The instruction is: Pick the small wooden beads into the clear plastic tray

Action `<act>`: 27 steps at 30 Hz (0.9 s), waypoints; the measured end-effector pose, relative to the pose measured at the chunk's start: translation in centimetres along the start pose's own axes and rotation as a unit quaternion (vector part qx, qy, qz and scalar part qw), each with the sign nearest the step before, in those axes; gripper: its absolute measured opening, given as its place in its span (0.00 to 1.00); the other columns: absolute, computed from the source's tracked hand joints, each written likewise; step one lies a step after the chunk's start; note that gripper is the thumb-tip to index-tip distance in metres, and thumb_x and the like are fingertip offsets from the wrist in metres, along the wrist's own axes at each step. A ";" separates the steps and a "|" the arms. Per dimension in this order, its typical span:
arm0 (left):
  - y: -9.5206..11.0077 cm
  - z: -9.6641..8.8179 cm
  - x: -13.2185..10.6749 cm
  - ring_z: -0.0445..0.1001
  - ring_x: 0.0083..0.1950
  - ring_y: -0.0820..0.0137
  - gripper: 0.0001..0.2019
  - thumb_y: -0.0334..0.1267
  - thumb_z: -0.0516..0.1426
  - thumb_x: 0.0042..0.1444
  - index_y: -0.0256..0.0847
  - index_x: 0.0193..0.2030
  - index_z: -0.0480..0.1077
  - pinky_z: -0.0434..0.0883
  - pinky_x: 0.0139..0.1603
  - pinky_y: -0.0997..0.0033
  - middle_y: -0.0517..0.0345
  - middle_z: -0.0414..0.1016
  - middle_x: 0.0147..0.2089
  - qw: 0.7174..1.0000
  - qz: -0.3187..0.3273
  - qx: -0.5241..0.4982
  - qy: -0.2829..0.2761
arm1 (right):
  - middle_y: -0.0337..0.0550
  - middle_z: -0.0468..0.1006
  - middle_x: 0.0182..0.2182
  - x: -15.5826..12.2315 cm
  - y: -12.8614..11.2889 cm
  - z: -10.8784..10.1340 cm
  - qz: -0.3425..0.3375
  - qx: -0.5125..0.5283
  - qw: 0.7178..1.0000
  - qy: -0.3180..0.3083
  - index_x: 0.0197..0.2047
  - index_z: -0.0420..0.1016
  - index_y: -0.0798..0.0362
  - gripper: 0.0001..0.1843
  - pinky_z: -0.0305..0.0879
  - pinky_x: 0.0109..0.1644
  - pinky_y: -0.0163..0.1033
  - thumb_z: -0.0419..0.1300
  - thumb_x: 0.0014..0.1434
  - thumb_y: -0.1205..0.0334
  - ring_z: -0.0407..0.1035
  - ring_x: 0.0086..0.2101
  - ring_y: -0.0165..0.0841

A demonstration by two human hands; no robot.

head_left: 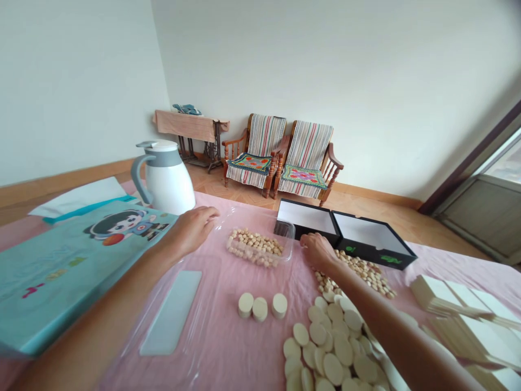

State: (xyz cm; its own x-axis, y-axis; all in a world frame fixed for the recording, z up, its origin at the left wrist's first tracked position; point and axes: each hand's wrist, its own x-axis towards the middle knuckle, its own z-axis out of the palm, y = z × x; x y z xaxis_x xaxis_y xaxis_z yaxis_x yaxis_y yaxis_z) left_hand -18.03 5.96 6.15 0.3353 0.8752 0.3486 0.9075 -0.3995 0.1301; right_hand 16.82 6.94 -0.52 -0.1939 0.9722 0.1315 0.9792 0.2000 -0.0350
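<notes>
Left hand (194,229), fingers loosely curled and holding nothing, rests at 9 o'clock of 1 clear tray (287,238) of beads. Right hand (319,251) has its fingertips down on 1 loose bead pile (360,271); I cannot tell whether it pinches a bead. 3 pucks (262,306) lie at the tray's 6 o'clock, and 2 black boxes (366,252) at its 3 o'clock.

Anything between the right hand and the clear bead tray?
Nothing visible: only bare pink cloth separates the right hand from the clear tray. The black box sits behind, the left hand on the tray's far side.
</notes>
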 end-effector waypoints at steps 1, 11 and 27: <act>-0.4 0.0 0.1 0.74 0.48 0.63 0.15 0.31 0.46 0.58 0.37 0.47 0.70 0.67 0.48 0.67 0.49 0.76 0.47 0.999 -0.037 0.032 0.009 | 0.47 0.75 0.32 0.1 0.1 -0.3 0.009 0.030 0.999 0.036 0.34 0.73 0.55 0.10 0.57 0.37 0.36 0.52 0.52 0.73 0.68 0.35 0.35; -0.2 1.0 0.1 0.76 0.44 0.63 0.13 0.35 0.47 0.58 0.42 0.40 0.73 0.69 0.43 0.68 0.55 0.79 0.41 0.998 -0.066 0.023 0.009 | 0.41 0.74 0.32 0.1 -4.6 -4.9 -0.092 0.294 0.934 0.182 0.37 0.72 0.54 0.08 0.62 0.36 0.31 0.54 0.54 0.67 0.68 0.30 0.27; 2.4 5.6 0.2 0.69 0.51 0.60 0.15 0.38 0.45 0.61 0.38 0.34 0.72 0.62 0.59 0.57 0.51 0.77 0.39 0.990 0.063 -0.055 0.117 | 0.47 0.72 0.36 -4.0 0.2 -0.5 -0.011 -0.013 0.998 -0.061 0.33 0.73 0.57 0.09 0.53 0.33 0.33 0.51 0.58 0.71 0.68 0.35 0.31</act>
State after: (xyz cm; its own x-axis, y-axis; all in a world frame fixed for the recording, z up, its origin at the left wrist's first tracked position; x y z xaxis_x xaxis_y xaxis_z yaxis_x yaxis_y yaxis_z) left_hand -14.36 6.74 1.35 0.3643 0.7346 0.5724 0.8246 -0.5401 0.1682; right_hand 17.85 3.01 -0.52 -0.2197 0.9755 0.0109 0.9755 0.2197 -0.0067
